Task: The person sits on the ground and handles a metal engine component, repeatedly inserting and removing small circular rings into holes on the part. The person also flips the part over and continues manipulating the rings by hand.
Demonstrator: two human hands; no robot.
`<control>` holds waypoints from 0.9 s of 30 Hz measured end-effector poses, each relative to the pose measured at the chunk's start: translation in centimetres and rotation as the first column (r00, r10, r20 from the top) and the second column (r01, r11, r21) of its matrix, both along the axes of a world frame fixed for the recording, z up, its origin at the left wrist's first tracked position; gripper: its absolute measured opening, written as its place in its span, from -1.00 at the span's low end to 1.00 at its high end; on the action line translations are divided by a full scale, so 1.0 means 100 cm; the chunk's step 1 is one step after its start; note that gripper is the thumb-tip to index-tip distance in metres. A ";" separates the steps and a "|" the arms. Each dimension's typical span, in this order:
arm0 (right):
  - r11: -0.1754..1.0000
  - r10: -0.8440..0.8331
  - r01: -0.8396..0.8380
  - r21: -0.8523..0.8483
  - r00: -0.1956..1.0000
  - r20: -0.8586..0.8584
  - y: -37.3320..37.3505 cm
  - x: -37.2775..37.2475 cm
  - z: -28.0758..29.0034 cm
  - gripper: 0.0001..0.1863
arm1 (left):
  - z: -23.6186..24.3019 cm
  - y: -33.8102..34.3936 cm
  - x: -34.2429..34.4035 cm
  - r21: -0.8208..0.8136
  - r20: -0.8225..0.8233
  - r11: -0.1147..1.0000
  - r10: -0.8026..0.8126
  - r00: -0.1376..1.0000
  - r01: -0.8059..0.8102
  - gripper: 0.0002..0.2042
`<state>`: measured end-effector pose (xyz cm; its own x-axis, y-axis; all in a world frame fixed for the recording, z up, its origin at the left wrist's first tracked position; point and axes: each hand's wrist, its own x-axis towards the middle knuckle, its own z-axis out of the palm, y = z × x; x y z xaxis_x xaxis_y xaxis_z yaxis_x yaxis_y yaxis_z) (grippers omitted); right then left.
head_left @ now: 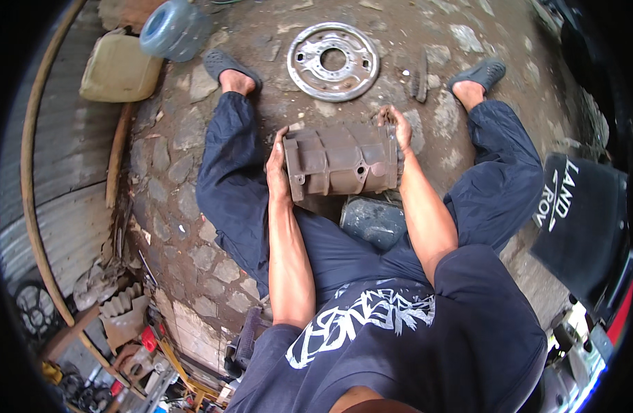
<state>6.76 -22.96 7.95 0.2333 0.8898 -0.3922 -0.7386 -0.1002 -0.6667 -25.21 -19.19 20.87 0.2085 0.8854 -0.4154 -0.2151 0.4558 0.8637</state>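
Head view: the left hand point(278, 165) and right hand point(398, 128) clamp the two ends of a rusty brown housing point(342, 160), held between the knees above the stone floor point(186, 227). A dark can point(373, 221) sits just near of it; a steel disc point(334, 61) lies farther off.

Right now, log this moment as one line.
left hand: grips housing's left end | right hand: grips right end | rusty metal housing: held between knees | round metal plate: on ground beyond
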 end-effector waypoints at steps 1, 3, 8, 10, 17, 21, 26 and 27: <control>0.999 -0.036 0.036 -0.021 0.998 0.046 -0.007 0.015 0.008 -0.61 | -0.003 0.002 0.013 -0.001 0.024 1.000 -0.022 0.999 0.022 -0.44; 0.996 -0.069 0.076 -0.046 0.989 0.133 -0.011 0.047 0.031 -0.62 | -0.006 0.012 0.042 0.010 0.068 0.999 -0.031 0.997 0.030 -0.44; 0.983 -0.150 0.180 -0.043 0.910 0.386 -0.033 0.124 0.004 -0.60 | -0.069 0.009 0.114 -0.118 -0.054 0.990 -0.080 0.995 0.073 -0.33; 0.980 -0.108 0.177 -0.086 0.847 0.521 -0.036 0.123 0.005 -0.61 | -0.080 0.003 0.117 -0.292 -0.040 0.953 -0.095 0.995 0.079 -0.30; 0.970 -0.232 0.245 0.001 0.918 0.322 -0.013 0.130 -0.011 -0.59 | -0.106 0.012 0.113 -0.310 -0.253 0.941 0.057 0.966 -0.136 -0.43; 0.963 -0.219 0.265 -0.047 0.873 0.436 0.002 0.121 -0.011 -0.51 | -0.086 0.012 0.100 -0.261 -0.391 0.938 0.115 0.913 -0.230 -0.40; 0.837 -0.082 0.504 -0.212 0.499 0.863 0.001 0.126 -0.009 -0.46 | -0.038 0.005 0.109 -0.068 -0.536 0.995 -0.094 0.839 0.068 -0.37; 0.778 -0.002 0.564 -0.276 0.441 0.897 0.000 0.125 -0.004 -0.45 | -0.031 0.006 0.106 -0.018 -0.580 0.984 -0.156 0.800 0.179 -0.35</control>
<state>19.27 -22.97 7.54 0.8787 0.4455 -0.1712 0.0827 -0.4954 -0.8647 -14.59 -18.59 17.78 0.0869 0.8757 -0.4749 0.4044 0.4047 0.8202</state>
